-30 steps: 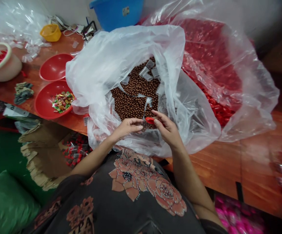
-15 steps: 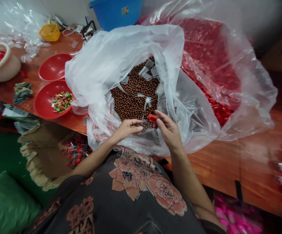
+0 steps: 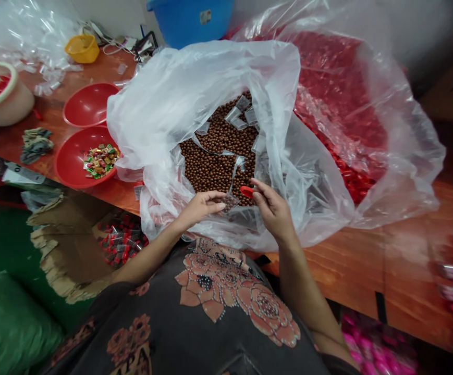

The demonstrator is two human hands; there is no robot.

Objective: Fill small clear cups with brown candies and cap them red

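Note:
My left hand (image 3: 205,207) is closed at the fingertips on a small clear plastic container (image 3: 232,201), partly hidden by the fingers. My right hand (image 3: 273,208) pinches a small red plastic piece (image 3: 246,191), perhaps a cap, just to the right of the container and apart from it. Both hands are over the near edge of a large, open white plastic bag (image 3: 210,67). Inside the bag lies a mass of small round brown balls (image 3: 210,169). Several clear empty containers (image 3: 237,117) and a thin clear plastic strip (image 3: 232,177) rest on the balls.
To the right, a clear bag of red pieces (image 3: 355,182) adjoins. Red bowls (image 3: 89,104), one with wrapped sweets (image 3: 101,160), and a white tub (image 3: 13,104) stand left. A blue basin (image 3: 191,21) is behind. Below left, a cardboard box (image 3: 68,255) holds filled red-capped containers (image 3: 122,245).
The red piece in my right hand has turned slightly and shifted a little away from my left fingers. My left hand keeps hold of the clear container. The view has moved slightly.

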